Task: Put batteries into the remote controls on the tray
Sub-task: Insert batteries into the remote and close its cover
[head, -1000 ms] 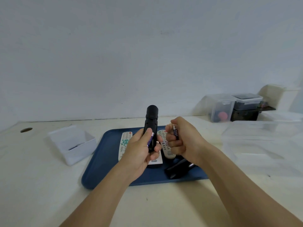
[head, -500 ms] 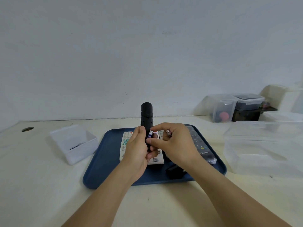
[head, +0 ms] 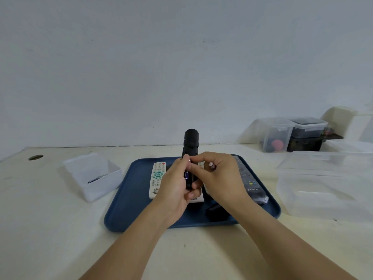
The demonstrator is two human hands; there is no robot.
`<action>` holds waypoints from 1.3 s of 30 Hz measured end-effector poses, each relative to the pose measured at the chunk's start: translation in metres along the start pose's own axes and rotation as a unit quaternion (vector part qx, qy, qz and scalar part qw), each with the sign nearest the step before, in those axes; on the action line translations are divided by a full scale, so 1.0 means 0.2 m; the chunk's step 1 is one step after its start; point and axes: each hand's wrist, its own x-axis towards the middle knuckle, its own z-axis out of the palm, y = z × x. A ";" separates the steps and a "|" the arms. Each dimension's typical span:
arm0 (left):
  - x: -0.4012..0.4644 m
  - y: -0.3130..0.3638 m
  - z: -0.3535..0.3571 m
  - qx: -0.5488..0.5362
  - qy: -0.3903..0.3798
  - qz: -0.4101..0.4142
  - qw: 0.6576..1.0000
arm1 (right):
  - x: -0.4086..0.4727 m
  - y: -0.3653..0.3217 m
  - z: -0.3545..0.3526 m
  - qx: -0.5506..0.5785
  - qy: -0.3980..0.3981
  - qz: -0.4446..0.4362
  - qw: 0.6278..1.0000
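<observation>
Gripping the black remote (head: 190,145) upright above the tray (head: 129,207), the left hand (head: 173,186) wraps the remote's lower body with fingers curled round it. The remote's long axis runs up and away from the hands, top end farthest from the person. A battery (head: 187,175) lies along that same axis in the open back, just between the two hands. The right hand (head: 220,178) pinches or presses this battery with thumb and forefinger; contact is partly hidden, so the exact grip is uncertain. A second battery (head: 211,165) is tucked in the right hand's curled fingers, its end pointing up. The right hand is nearer the compartment and does the seating; the left only steadies. The seating push probably must run along the remote's axis. The white remote (head: 157,178) lies flat on the tray beyond the left hand.
</observation>
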 end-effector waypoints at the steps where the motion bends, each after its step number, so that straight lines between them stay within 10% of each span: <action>1: 0.00 0.00 0.00 -0.004 0.000 -0.002 1.000 | 0.00 0.00 0.01 -0.020 -0.003 -0.014 1.000; 20: -0.04 0.03 -0.02 0.007 -0.040 0.012 0.999 | 0.00 -0.01 -0.08 -0.134 -0.109 -0.134 0.976; 24: -0.01 0.07 -0.04 -0.018 -0.022 0.028 0.999 | 0.02 -0.06 -0.07 0.061 -0.050 0.084 0.993; 28: 0.00 0.05 -0.05 0.028 -0.014 0.041 0.999 | 0.08 -0.03 -0.08 0.230 -0.044 0.295 0.926; 39: -0.03 0.04 -0.01 0.041 -0.035 0.059 0.997 | 0.07 0.02 -0.11 0.239 -0.101 0.190 0.947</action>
